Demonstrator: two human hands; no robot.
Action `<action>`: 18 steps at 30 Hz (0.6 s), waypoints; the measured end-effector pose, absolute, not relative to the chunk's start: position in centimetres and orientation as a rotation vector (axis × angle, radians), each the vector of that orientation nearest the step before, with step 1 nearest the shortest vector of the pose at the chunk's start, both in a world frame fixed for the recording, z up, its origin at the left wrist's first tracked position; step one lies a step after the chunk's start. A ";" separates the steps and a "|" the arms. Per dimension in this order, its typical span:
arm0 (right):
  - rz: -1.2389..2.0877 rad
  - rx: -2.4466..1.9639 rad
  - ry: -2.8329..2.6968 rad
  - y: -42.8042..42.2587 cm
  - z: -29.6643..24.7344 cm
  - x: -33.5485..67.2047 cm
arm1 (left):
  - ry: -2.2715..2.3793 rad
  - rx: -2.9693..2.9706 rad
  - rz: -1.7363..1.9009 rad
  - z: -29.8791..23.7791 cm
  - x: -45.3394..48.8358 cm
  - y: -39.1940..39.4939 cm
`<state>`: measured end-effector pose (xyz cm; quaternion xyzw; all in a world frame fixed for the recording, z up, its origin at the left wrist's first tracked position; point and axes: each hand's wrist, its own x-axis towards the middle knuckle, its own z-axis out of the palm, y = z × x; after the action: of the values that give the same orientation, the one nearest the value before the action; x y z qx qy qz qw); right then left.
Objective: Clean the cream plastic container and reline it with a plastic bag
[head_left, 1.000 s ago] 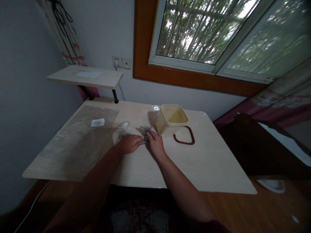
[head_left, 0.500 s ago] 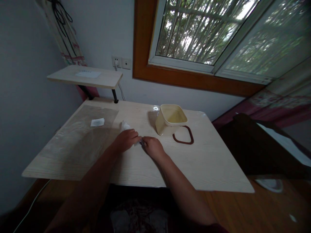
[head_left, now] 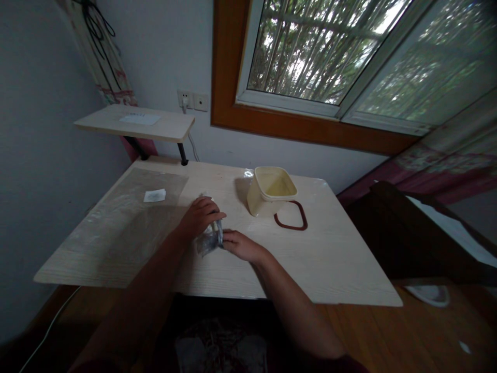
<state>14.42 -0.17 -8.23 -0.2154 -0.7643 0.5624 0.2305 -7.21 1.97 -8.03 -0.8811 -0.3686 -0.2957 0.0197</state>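
Note:
My left hand is closed around the top of a small crumpled clear plastic bag just above the light wooden table. My right hand grips the same bag from its right side, fingers curled. What is inside the bag is too dim to make out. A cream square plastic container stands open behind the hands, to their right. A dark red sealing ring lies flat on the table beside the container.
A clear plastic sheet covers the table's left part, with a small white paper slip on it. A raised shelf stands at the back left. The wall and window are behind; a dark piece of furniture is on the right.
Both hands have drawn back toward me and a little left, lifting the plastic bag off the table. Before, they were pinching something small nearer the container.

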 end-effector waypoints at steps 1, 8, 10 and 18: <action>1.638 -0.568 -2.045 -0.4 -8.2 14.3 | -1.152 -2.732 -0.948 -8.1 -7.1 2.0; 1.949 -0.801 -1.561 -0.4 -9.8 13.5 | -1.155 -2.765 -1.019 -9.0 -6.4 2.3; 1.940 -0.872 -1.399 -0.2 -10.1 13.1 | -1.155 -2.780 -1.060 -9.0 -6.2 2.3; 2.021 -0.808 -0.828 1.2 -9.3 12.0 | -1.331 -2.739 -1.399 -8.2 -6.9 1.2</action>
<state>12.02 1.23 -9.26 -0.3189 -0.3266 0.7971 0.3954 -6.93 1.22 -8.23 -0.8129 -0.3949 -0.4151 -0.1045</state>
